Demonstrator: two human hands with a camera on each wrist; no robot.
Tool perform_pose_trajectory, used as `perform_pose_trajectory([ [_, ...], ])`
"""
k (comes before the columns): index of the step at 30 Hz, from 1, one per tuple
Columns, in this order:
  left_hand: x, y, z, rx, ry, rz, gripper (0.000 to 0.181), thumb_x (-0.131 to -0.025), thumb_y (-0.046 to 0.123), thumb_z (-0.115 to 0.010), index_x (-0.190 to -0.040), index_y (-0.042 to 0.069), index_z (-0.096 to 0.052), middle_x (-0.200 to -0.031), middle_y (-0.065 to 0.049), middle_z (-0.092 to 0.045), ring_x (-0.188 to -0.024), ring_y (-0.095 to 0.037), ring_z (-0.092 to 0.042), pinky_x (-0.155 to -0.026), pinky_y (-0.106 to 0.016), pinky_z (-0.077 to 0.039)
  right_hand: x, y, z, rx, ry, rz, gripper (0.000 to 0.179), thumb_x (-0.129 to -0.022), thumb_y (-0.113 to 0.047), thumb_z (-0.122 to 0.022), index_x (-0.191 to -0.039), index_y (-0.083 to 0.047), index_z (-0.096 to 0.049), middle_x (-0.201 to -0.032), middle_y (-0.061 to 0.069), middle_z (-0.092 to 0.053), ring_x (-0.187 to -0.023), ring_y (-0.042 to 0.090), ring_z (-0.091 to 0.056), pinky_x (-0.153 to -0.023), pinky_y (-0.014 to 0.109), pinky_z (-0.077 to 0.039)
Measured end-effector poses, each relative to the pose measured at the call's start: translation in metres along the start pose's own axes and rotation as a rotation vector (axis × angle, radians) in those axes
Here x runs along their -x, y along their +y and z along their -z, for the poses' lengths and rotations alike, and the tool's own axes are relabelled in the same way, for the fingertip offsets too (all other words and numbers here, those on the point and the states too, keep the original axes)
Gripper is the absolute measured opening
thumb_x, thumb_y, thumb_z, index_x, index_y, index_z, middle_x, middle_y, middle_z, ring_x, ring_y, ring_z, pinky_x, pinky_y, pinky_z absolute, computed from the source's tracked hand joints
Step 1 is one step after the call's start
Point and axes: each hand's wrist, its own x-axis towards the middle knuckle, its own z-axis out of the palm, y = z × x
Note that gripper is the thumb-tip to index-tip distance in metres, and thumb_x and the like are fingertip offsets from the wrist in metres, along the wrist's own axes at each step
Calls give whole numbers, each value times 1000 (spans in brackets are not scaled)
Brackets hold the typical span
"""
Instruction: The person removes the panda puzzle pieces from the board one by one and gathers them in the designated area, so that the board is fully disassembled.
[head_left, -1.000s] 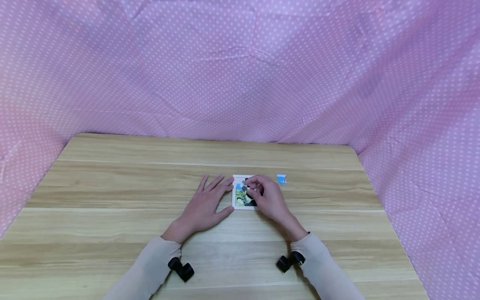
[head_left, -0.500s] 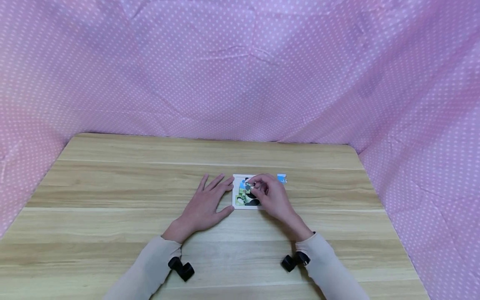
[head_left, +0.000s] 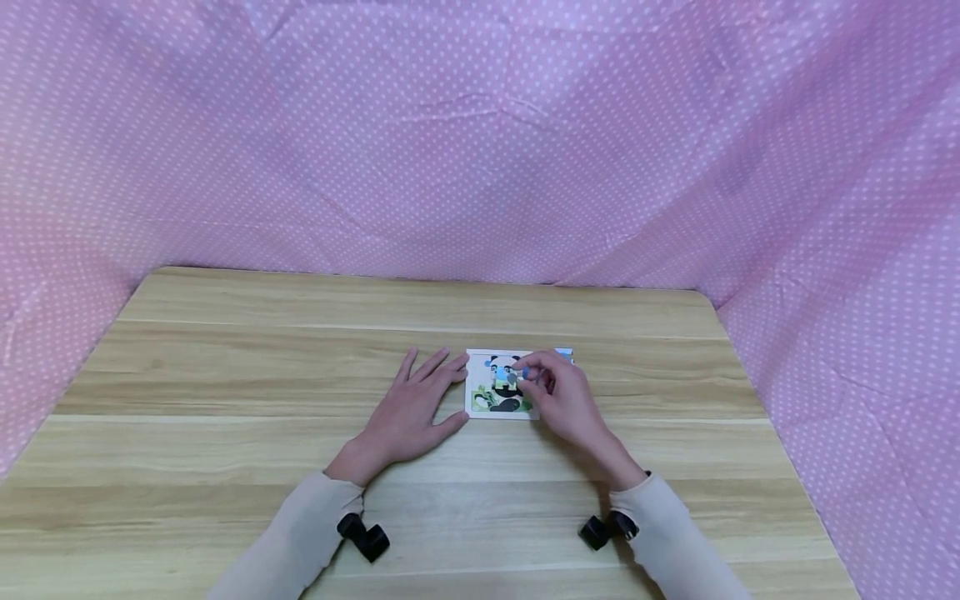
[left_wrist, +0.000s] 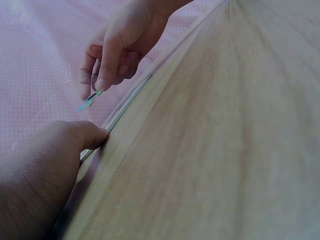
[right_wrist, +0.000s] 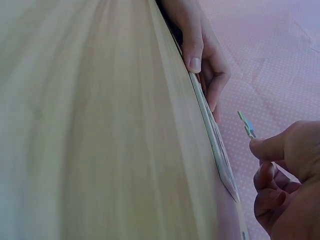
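A small panda jigsaw puzzle in a white frame board (head_left: 477, 357) lies on the table in the head view. My left hand (head_left: 408, 414) rests on the wood with fingers spread, thumb and fingertips against the board's left edge. Over the board's right side, my right hand (head_left: 564, 402) pinches a puzzle piece (right_wrist: 246, 124) between thumb and index finger. Both wrist views show that piece raised above the board, apart from it. Behind the right hand, a loose blue-and-white puzzle piece (head_left: 565, 353) lies partly hidden. The right hand also covers the board's upper right part.
The wooden table (head_left: 262, 350) stretches out around the board on all sides. A pink cloth with white dots (head_left: 480, 150) hangs behind the table and along its sides. Black devices (head_left: 363, 537) are strapped over both sleeves.
My right hand has shifted right with the pinched piece, uncovering more of the panda picture and covering more of the loose piece. The left hand has stayed in place.
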Motion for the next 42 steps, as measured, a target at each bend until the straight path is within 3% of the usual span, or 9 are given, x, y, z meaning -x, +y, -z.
perform_pose_trajectory([
  [11,0,-1,-2,-7,8,-7,67,-107,51,-64,-161,11,-56,-179,4,-37,-170,-25,-24,-140,-56,4,7,11,17,-14,23,6,27,-94,11,-79,-117,-3,-78,-95,7,-65,-78,15,-56,-64,20,-48],
  [26,-1,0,-2,-6,8,-2,67,-107,50,-65,-160,10,-57,-179,3,-38,-170,-25,-25,-140,-56,4,17,24,38,9,16,-50,24,-97,7,-79,-119,-4,-78,-100,7,-68,-85,19,-59,-68,19,-50],
  [42,-1,-1,-2,-13,5,-3,67,-107,51,-64,-159,10,-57,-179,4,-39,-170,-26,-25,-140,-57,3,20,44,51,59,28,-56,24,-97,7,-79,-119,-3,-80,-100,9,-70,-83,17,-58,-67,19,-49],
])
